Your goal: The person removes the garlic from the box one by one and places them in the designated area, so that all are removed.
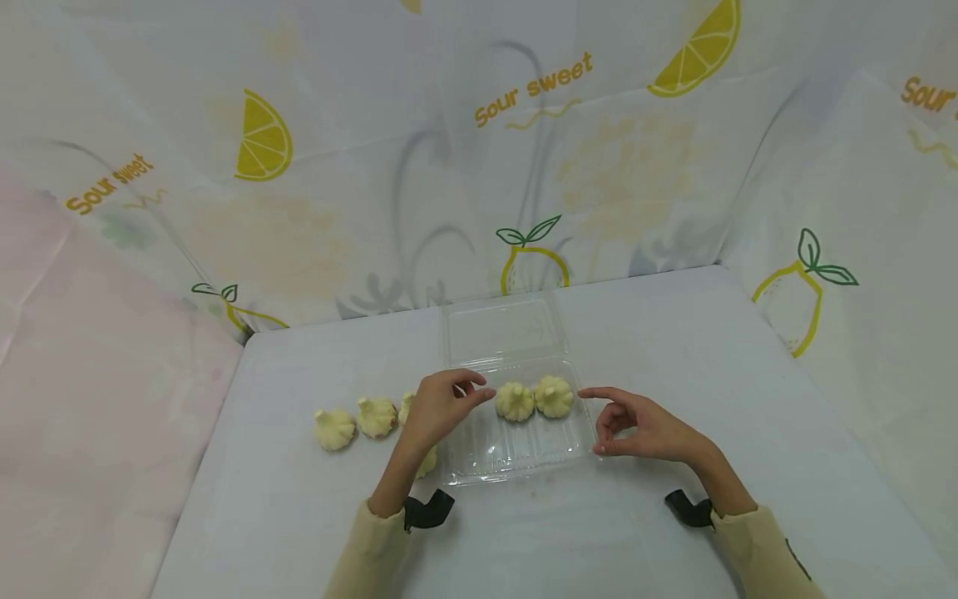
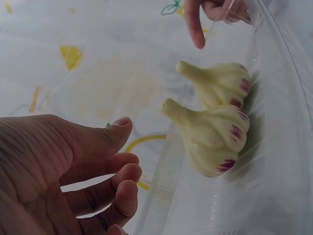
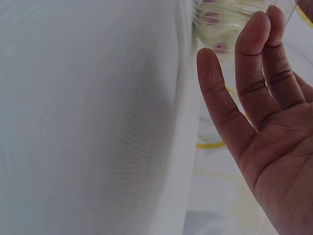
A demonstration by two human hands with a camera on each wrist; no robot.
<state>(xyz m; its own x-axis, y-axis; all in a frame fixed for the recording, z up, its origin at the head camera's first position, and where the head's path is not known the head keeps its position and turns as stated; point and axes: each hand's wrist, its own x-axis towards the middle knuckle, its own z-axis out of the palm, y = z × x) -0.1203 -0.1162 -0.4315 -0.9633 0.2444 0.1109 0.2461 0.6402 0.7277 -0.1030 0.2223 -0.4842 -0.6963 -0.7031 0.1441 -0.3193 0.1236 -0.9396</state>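
Note:
Two pale garlic bulbs, the left one (image 1: 515, 402) and the right one (image 1: 554, 397), sit side by side in a clear plastic container (image 1: 539, 445). Purple streaks mark their rounded bases in the left wrist view. My left hand (image 1: 441, 405) hovers over the container's left side, fingers loosely bent and holding nothing, fingertips close to the left garlic bulb (image 2: 210, 139). At the container's right edge is my right hand (image 1: 647, 428), its index finger extended toward the right bulb and its thumb by the near right corner. No object is in its grasp.
Left of the container, garlic bulbs (image 1: 334, 429) lie on the white table (image 1: 247, 516); my left hand and forearm partly cover some of them. The container's hinged lid (image 1: 505, 330) lies open toward the back. Lemon-print cloth (image 1: 374, 208) hangs behind the table.

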